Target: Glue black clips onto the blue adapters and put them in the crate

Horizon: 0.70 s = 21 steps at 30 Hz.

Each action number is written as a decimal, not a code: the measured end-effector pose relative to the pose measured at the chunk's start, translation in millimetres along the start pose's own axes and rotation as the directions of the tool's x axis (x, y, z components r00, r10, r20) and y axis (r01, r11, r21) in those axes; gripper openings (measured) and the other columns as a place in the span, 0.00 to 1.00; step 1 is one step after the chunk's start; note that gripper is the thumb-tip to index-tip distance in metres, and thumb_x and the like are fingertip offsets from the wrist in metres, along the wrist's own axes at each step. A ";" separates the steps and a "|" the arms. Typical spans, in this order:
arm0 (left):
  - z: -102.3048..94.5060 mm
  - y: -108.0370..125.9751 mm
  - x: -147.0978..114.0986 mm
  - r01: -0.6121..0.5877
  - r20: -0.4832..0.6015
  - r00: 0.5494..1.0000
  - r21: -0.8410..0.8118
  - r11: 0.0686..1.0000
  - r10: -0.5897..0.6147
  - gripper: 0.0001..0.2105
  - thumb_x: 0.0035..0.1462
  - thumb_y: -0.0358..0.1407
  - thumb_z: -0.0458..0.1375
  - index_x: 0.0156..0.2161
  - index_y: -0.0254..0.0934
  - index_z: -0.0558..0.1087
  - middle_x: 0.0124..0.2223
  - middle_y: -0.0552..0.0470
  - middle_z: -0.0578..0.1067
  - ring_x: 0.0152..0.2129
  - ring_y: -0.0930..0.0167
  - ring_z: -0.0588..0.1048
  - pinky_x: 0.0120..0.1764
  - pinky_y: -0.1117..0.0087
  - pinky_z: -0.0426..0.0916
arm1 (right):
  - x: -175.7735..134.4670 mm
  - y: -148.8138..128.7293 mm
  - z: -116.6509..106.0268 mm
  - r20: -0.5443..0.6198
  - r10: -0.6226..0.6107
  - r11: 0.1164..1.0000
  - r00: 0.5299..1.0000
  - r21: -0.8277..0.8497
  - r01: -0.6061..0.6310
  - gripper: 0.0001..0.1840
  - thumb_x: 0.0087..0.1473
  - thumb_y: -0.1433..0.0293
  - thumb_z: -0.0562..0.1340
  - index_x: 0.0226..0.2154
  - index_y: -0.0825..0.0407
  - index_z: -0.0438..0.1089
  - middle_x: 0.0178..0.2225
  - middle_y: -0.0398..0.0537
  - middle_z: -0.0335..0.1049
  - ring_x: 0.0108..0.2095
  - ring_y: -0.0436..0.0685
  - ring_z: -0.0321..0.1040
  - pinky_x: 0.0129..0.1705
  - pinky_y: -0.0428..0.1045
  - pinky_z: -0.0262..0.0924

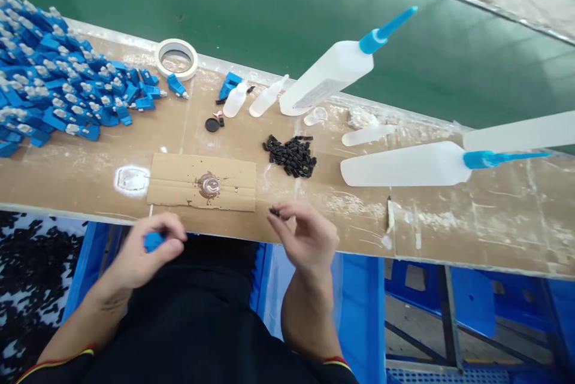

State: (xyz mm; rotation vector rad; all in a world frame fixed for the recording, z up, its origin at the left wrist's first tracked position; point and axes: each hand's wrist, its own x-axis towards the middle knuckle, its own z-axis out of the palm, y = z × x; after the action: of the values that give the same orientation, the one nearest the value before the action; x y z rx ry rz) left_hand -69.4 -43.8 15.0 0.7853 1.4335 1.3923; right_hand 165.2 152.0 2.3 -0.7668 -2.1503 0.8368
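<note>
My left hand (150,249) is curled around a blue plastic part (153,241), most of it hidden by the fingers, close to the table's front edge. Between the thumb and forefinger of my right hand (308,234) is a small black piece (274,212). A pile of similar black pieces (291,155) lies just beyond that hand. On a cardboard strip (240,186) between the two hands sits a clear, shiny blob of liquid (210,185) with wet spots around it.
Many blue parts with whitish tips (67,84) cover the table's far left. A tape roll (176,59) and small bottles (268,96) stand behind. Large white bottles with blue nozzles (404,165) lie or stand at right. Black pieces (31,288) fill a container at lower left.
</note>
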 end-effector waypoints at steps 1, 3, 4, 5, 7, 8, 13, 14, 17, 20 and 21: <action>13.4 -2.5 0.8 0.051 0.096 0.994 0.042 0.998 -0.055 0.10 0.63 0.43 0.63 0.37 0.37 0.77 0.31 0.52 0.73 0.26 0.73 0.70 0.31 0.71 0.65 | -3.6 -14.6 6.9 -0.023 -0.084 0.994 0.996 0.069 0.085 0.11 0.55 0.76 0.70 0.35 0.45 0.71 0.34 0.45 0.79 0.33 0.58 0.77 0.34 0.55 0.74; 36.3 -6.5 4.4 0.091 0.191 0.977 0.013 0.996 -0.092 0.14 0.65 0.46 0.60 0.41 0.36 0.79 0.34 0.49 0.75 0.29 0.71 0.71 0.34 0.70 0.66 | -10.6 -38.8 21.6 -0.036 -0.236 0.962 0.971 0.132 0.239 0.15 0.52 0.80 0.71 0.36 0.45 0.72 0.35 0.45 0.80 0.33 0.58 0.77 0.31 0.55 0.75; 44.7 -7.9 6.5 0.079 0.203 0.977 -0.036 0.996 -0.071 0.16 0.65 0.48 0.60 0.41 0.35 0.78 0.34 0.49 0.74 0.29 0.71 0.71 0.34 0.70 0.66 | -13.5 -47.2 28.7 -0.027 -0.292 0.946 0.956 0.140 0.293 0.16 0.52 0.81 0.71 0.37 0.45 0.73 0.37 0.45 0.81 0.33 0.58 0.78 0.31 0.55 0.76; 50.6 -8.9 8.4 0.057 0.195 0.980 -0.079 0.995 -0.041 0.17 0.65 0.49 0.61 0.40 0.35 0.78 0.34 0.50 0.73 0.29 0.71 0.70 0.34 0.70 0.65 | -15.8 -52.7 35.1 -0.013 -0.331 0.933 0.944 0.147 0.329 0.16 0.53 0.81 0.71 0.38 0.45 0.74 0.38 0.46 0.82 0.33 0.58 0.78 0.30 0.55 0.76; 54.5 -10.1 10.5 0.014 0.167 0.986 -0.121 0.993 0.007 0.18 0.64 0.50 0.62 0.36 0.34 0.77 0.32 0.52 0.70 0.28 0.72 0.68 0.34 0.70 0.64 | -17.5 -56.8 44.7 0.015 -0.376 0.914 0.927 0.172 0.368 0.15 0.54 0.81 0.70 0.40 0.46 0.74 0.41 0.49 0.82 0.35 0.59 0.79 0.31 0.56 0.77; 53.1 -10.1 10.7 0.000 0.159 0.987 -0.115 0.993 0.018 0.18 0.64 0.49 0.62 0.34 0.33 0.76 0.32 0.52 0.69 0.28 0.73 0.67 0.33 0.70 0.63 | -16.9 -56.6 47.4 0.027 -0.390 0.906 0.921 0.191 0.378 0.15 0.54 0.81 0.70 0.41 0.47 0.75 0.42 0.50 0.82 0.36 0.60 0.79 0.32 0.56 0.78; 28.1 -6.2 8.3 -0.036 0.288 0.957 -0.010 0.999 0.038 0.16 0.67 0.44 0.59 0.31 0.34 0.73 0.31 0.53 0.69 0.27 0.73 0.66 0.33 0.71 0.61 | -2.8 -55.4 46.1 0.247 -0.431 0.871 0.868 0.364 0.329 0.13 0.56 0.81 0.68 0.43 0.52 0.74 0.45 0.55 0.82 0.40 0.59 0.78 0.39 0.56 0.80; 22.6 -4.8 8.4 -0.036 0.319 0.947 0.019 0.999 0.028 0.15 0.67 0.43 0.58 0.31 0.34 0.74 0.31 0.53 0.70 0.28 0.73 0.67 0.34 0.71 0.62 | 0.3 -56.4 45.1 0.291 -0.438 0.867 0.850 0.386 0.315 0.13 0.57 0.80 0.68 0.43 0.51 0.74 0.45 0.54 0.82 0.41 0.59 0.78 0.40 0.56 0.80; 9.9 -0.7 10.7 -0.038 0.358 0.934 0.097 0.995 0.001 0.14 0.68 0.41 0.58 0.32 0.35 0.73 0.32 0.52 0.71 0.29 0.72 0.68 0.35 0.71 0.62 | 5.7 -60.8 45.8 0.331 -0.439 0.874 0.836 0.372 0.312 0.13 0.58 0.79 0.68 0.45 0.49 0.74 0.46 0.54 0.81 0.41 0.59 0.79 0.40 0.55 0.80; 3.3 1.5 14.1 -0.043 0.358 0.934 0.135 0.990 -0.008 0.14 0.67 0.40 0.57 0.31 0.35 0.72 0.32 0.53 0.70 0.30 0.72 0.68 0.35 0.71 0.62 | 4.9 -65.2 51.2 0.325 -0.427 0.889 0.844 0.320 0.327 0.14 0.57 0.80 0.68 0.44 0.51 0.73 0.44 0.55 0.81 0.40 0.60 0.79 0.40 0.56 0.79; 2.2 1.6 15.1 -0.040 0.358 0.934 0.144 0.989 -0.015 0.14 0.67 0.40 0.57 0.30 0.35 0.72 0.32 0.53 0.70 0.29 0.72 0.68 0.35 0.71 0.63 | 3.9 -66.3 53.1 0.328 -0.422 0.893 0.845 0.312 0.324 0.14 0.56 0.81 0.68 0.44 0.51 0.73 0.43 0.55 0.81 0.40 0.60 0.79 0.40 0.56 0.79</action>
State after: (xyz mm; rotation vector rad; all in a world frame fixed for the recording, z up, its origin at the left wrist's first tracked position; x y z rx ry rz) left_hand -72.7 -28.9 13.8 1.0861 1.2537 1.0893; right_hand 104.6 96.4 23.8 -0.0338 -2.3665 1.0796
